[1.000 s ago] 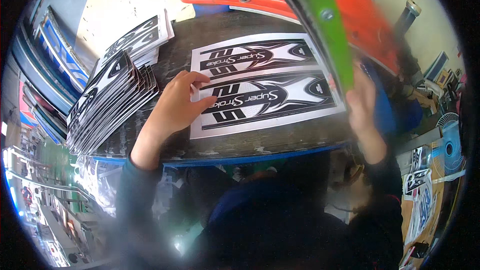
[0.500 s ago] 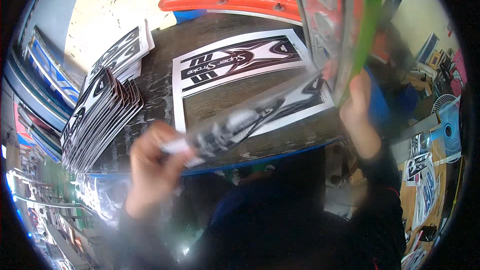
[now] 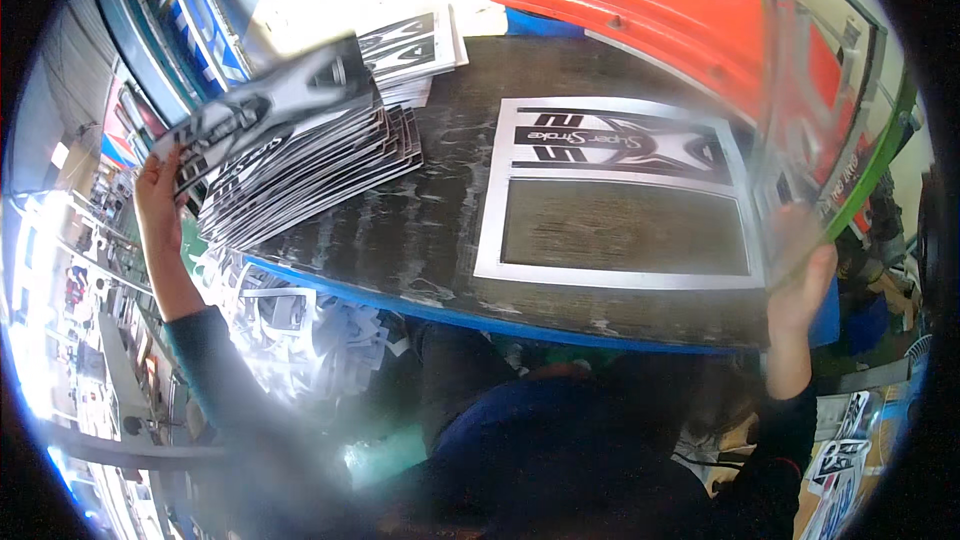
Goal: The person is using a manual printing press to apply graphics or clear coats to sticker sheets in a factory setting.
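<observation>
My left hand, at the far left, grips the near end of a black-and-white printed piece. That piece is blurred and hangs above a fanned stack of similar printed pieces. On the dark table lies a white-bordered printed sheet. Its upper half still carries a black-and-white design, while a rectangular opening in its lower half shows the tabletop. At the right, my right hand is closed on the lower end of a clear panel with a green edge, tilted up beside the sheet. Blur partly hides its fingertips.
Behind the stack sits another pile of printed sheets. A red-orange machine part overhangs the table's back right. The dark table has a blue front edge, with paper scraps below. Blue-and-white frames lean at the left.
The view has turned left. My left hand has carried the printed piece away from the sheet to above the stack. The clear panel stays in my right hand.
</observation>
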A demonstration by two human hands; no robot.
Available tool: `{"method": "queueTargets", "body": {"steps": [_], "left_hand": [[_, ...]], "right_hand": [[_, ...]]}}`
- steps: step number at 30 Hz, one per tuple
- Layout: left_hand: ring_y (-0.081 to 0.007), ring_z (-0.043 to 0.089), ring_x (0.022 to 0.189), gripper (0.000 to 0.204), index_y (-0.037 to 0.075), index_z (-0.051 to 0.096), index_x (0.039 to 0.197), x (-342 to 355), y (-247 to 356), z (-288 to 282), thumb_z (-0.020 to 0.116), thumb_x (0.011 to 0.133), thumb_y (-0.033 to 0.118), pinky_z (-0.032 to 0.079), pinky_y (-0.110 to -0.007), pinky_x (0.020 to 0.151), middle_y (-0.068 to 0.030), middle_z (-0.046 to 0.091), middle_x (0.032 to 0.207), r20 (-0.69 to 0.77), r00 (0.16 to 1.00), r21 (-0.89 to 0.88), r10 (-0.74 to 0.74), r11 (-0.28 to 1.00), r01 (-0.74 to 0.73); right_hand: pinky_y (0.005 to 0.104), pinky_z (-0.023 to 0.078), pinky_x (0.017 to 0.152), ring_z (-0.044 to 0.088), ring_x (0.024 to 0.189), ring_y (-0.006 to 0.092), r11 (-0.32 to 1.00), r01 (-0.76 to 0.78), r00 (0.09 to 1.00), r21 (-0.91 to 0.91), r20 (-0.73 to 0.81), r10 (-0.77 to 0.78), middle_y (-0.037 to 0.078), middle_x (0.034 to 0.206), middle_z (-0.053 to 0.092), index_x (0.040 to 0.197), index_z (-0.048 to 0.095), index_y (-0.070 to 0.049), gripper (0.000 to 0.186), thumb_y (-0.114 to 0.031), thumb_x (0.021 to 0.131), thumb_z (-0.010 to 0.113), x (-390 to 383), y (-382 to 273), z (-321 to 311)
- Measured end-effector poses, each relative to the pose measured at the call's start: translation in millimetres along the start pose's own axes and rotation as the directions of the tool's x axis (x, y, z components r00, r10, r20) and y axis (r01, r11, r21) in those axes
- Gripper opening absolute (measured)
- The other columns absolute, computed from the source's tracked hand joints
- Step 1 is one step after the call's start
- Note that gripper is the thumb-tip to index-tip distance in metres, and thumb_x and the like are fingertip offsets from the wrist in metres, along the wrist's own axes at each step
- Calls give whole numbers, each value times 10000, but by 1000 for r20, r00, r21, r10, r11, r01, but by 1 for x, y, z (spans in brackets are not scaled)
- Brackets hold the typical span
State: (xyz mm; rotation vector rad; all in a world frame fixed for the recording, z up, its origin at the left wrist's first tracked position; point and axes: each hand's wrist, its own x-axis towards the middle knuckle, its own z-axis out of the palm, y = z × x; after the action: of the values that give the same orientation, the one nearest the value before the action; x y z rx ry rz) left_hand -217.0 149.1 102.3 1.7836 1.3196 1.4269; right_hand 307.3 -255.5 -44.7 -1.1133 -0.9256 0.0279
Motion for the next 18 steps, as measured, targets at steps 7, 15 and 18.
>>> {"method": "queueTargets", "body": {"steps": [7,15,18], "left_hand": [[-270,500,1215,672,47,420,1373,-30,17,71,745,808,206,379,-398,1018,-173,536,1301,-2,791,545,612,664,-512],[-381,208,1409,843,80,215,1482,-164,91,273,591,865,514,177,-601,1102,-159,297,1505,781,210,-196,588,550,-812],[-366,85,1438,821,141,280,1477,-174,102,305,511,857,626,61,-691,1069,-118,223,1544,933,78,-174,350,633,-755]], "right_hand": [[339,406,876,558,924,199,997,20,999,-74,44,-17,158,1047,596,1078,555,72,634,-535,924,450,3,-3,-3],[315,436,849,580,905,180,992,34,999,-125,24,-31,140,1009,631,1071,580,83,589,-476,890,551,8,-14,-2],[316,438,846,582,899,174,983,52,999,-177,14,-50,134,1002,634,1071,585,85,602,-487,882,561,13,-27,-9]]}}
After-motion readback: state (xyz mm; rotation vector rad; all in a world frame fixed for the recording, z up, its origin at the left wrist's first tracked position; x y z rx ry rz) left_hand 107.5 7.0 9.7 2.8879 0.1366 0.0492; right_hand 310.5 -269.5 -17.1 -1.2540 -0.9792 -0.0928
